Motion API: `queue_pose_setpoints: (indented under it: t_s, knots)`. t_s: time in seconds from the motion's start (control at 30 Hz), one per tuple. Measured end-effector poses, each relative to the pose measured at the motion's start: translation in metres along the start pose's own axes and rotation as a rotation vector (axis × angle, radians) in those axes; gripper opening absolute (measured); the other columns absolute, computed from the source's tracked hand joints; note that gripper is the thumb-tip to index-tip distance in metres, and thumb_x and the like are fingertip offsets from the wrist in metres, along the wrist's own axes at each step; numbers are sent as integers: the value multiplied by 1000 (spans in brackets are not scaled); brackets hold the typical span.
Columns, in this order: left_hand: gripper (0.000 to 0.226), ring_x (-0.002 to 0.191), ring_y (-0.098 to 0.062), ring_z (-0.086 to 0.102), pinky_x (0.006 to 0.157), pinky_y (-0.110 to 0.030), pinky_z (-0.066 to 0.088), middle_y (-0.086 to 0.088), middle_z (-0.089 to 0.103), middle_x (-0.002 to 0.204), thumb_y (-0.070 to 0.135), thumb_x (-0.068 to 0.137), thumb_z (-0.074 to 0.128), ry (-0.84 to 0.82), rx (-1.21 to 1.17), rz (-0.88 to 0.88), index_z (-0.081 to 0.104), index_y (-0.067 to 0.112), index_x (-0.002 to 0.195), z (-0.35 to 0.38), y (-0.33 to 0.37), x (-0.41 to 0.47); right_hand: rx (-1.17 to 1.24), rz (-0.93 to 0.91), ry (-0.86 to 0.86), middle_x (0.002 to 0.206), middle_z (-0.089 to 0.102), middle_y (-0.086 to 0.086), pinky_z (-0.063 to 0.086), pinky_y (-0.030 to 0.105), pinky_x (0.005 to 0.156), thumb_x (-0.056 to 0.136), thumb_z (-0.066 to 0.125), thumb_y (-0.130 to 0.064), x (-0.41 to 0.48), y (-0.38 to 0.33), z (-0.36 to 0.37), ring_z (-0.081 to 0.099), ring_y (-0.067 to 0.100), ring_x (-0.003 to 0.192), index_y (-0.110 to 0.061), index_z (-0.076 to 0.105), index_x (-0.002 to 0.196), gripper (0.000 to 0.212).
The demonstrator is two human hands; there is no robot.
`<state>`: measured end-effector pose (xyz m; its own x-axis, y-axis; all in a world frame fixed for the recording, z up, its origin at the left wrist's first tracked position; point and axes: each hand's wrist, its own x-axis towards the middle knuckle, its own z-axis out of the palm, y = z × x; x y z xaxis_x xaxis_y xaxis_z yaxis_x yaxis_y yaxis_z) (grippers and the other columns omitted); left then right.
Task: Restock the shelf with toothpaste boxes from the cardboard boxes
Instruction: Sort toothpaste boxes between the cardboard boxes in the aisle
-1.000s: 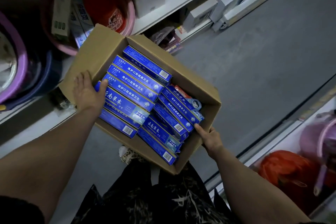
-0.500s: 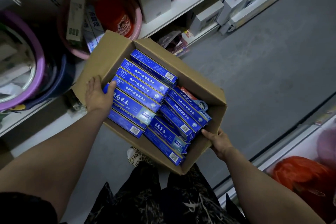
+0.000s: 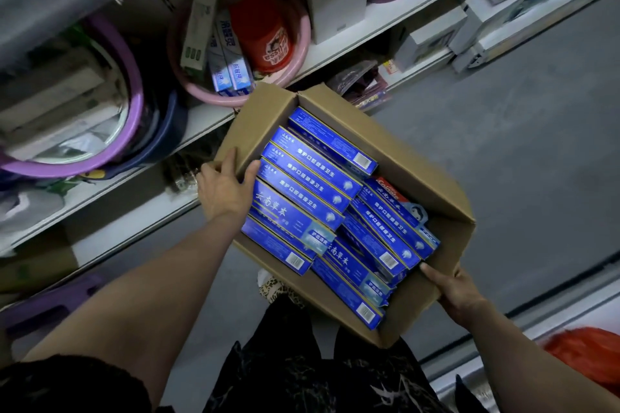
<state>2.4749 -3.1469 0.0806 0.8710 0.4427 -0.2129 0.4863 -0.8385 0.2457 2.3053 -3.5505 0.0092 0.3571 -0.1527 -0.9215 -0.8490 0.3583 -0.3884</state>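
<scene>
While both hands are taken up carrying, I judge the restocking has barely begun. The cardboard box (image 3: 402,161) is packed almost to its rim, and I see none of its blue cartons on the shelf (image 3: 402,10) beyond its far corner. Everything is left to do: set the box down or prop it, then move the cartons across.

The left hand (image 3: 223,189) has its grip on the box's left wall, fingers down the outside and the thumb hooked inside against the cartons. The right hand (image 3: 453,292) holds the box's near-right edge, thumb over the rim. Its fingers are hidden beneath, so I take them to be bearing the weight.

The toothpaste boxes (image 3: 308,178) lie flat inside the box in two loose, overlapping rows. They are long, slim, glossy blue card with white lettering and barcodes at the ends. One red toothpaste box (image 3: 391,189) shows between them along the right wall.

The box itself is plain brown corrugated card, matt, with its flaps open. Just past its far-left corner sits a smooth pink basin (image 3: 303,43) of plastic, holding pale toothpaste cartons (image 3: 231,67) on end. The floor (image 3: 503,144) below the box is dull grey.
</scene>
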Motion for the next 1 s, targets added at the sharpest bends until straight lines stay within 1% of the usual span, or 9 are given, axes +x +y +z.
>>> queue_pose_setpoints:
  t_s: [0.13, 0.27, 0.3, 0.4, 0.53, 0.67, 0.77, 0.87, 1.0]
  knots:
    - [67, 117, -36, 45, 103, -42, 37, -16, 48, 125, 71, 83, 51, -71, -72, 12, 48, 37, 140, 5, -3, 10, 19, 11, -2, 119, 68, 22, 60, 46, 78, 83, 72, -9, -4, 3, -5, 65, 40, 106, -8, 60, 120, 39]
    - [72, 121, -32, 54, 101, -40, 45, -9, 60, 132, 74, 81, 51, -203, -200, -34, 45, 38, 142, 8, -7, 23, -2, -1, -13, 117, 70, 19, 62, 46, 75, 48, 95, -29, -6, 1, -1, 67, 39, 106, -8, 59, 125, 88]
    - [69, 120, -31, 56, 101, -38, 45, -8, 62, 130, 71, 81, 54, -210, -218, -49, 47, 39, 141, 6, -7, 25, -9, -5, -8, 115, 71, 18, 62, 44, 72, 43, 98, -33, -6, 0, 0, 68, 37, 103, -8, 59, 125, 94]
    - [61, 118, -31, 58, 100, -36, 46, -9, 67, 123, 68, 84, 55, -213, -223, -60, 54, 36, 136, 0, -2, 26, 22, -6, -12, 121, 68, 19, 63, 40, 69, 62, 91, -25, -4, -4, 7, 69, 34, 99, -8, 58, 126, 74]
    - [51, 104, -38, 62, 90, -37, 47, -19, 70, 102, 62, 90, 50, -246, -223, -88, 73, 21, 109, -5, 2, 30, -55, -14, -22, 110, 73, 16, 63, 40, 68, 24, 101, -45, -2, -13, 13, 72, 32, 94, -8, 61, 122, 113]
    - [55, 109, -41, 59, 91, -38, 44, -26, 66, 112, 56, 94, 47, -301, -150, -140, 72, 9, 108, -9, -2, 44, -150, -72, -8, 95, 75, 14, 60, 31, 56, 53, 96, -38, -8, -39, 25, 74, 23, 73, -5, 66, 109, 71]
    - [75, 106, -41, 61, 88, -39, 46, -26, 65, 112, 72, 85, 38, -335, -87, -156, 70, 8, 108, -5, -20, 54, -231, -105, 32, 89, 73, 13, 60, 29, 55, 88, 71, -9, -4, -61, 36, 71, 16, 62, -2, 65, 107, 20]
    - [75, 101, -42, 63, 86, -42, 49, -25, 67, 108, 72, 87, 31, -327, 14, -146, 69, 13, 112, 4, -43, 53, -364, -113, 82, 90, 72, 15, 59, 37, 63, 90, 68, -2, 2, -80, 42, 69, 19, 60, -2, 66, 103, 13]
    - [59, 98, -46, 62, 85, -43, 44, -33, 66, 101, 43, 104, 33, -310, -40, -112, 72, -1, 103, -8, -49, 27, -524, -156, 114, 83, 68, 8, 57, 24, 49, 90, 63, 6, 1, -110, 52, 66, 9, 51, -3, 62, 105, 19]
